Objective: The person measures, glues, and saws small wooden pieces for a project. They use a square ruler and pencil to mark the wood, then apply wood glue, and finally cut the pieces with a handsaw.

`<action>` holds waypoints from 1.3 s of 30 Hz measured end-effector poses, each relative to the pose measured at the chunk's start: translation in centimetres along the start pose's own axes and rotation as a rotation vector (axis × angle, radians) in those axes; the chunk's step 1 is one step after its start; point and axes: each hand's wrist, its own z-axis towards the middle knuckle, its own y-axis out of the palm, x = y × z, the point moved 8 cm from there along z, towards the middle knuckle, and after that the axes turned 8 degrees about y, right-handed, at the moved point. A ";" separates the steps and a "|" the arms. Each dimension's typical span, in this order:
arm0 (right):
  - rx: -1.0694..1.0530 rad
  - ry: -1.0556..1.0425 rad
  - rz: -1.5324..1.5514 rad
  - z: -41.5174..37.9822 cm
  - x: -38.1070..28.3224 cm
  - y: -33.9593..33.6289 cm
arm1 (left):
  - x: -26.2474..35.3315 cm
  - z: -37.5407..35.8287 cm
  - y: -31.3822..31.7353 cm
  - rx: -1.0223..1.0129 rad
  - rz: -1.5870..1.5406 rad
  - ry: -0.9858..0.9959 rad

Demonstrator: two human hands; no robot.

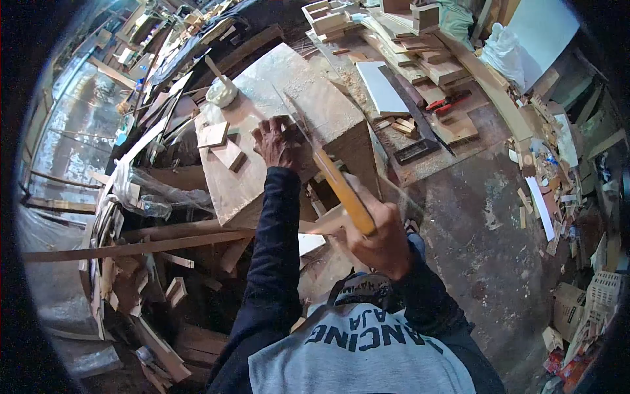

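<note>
My right hand (379, 240) is closed round the yellow-orange handle of a saw (342, 190), whose thin blade runs up and left over a wooden block-like bench (308, 79). On the bench top, my left hand (278, 146) lies with fingers spread, pressing down beside the blade; a dark piece seems to be under or next to its fingers, though I cannot make out what it is. Two small wood pieces (214, 134) lie left of this hand. Behind them stands a whitish pot (221, 93) with a stick in it.
Boards and a white panel (382, 88) lie on the floor at the upper right, near a red tool (448, 102) and a dark square (417, 152). A long wooden strip (138, 248) crosses the left side. Wood scraps (567, 190) line the right.
</note>
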 end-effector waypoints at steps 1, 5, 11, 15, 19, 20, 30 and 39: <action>-0.017 0.017 -0.001 -0.9 -0.5 -0.6 | 0.3 0.1 -0.3 -0.002 0.013 -0.057; 0.076 -0.025 -0.041 -6.8 -0.8 -3.6 | 0.2 0.2 -0.6 -0.016 -0.043 -0.126; 0.090 0.148 0.017 -8.2 -1.6 -3.5 | 0.8 0.2 -0.9 -0.121 0.020 -0.167; 0.132 -0.084 -0.081 -0.1 -0.7 -0.1 | 0.5 0.1 -0.3 -0.118 -0.024 -0.174; 0.098 -0.047 -0.039 0.6 0.0 0.9 | 1.4 0.0 -1.6 -0.073 0.004 -0.201; 0.110 -0.044 -0.072 -0.7 -0.2 0.1 | 1.4 0.2 -1.6 -0.091 0.002 -0.210; 0.109 -0.060 -0.043 0.8 0.5 0.5 | 0.9 0.0 -1.0 -0.147 -0.027 -0.215; 0.101 0.136 -0.072 -7.5 0.0 -3.7 | 1.0 0.3 -1.7 -0.127 -0.017 -0.214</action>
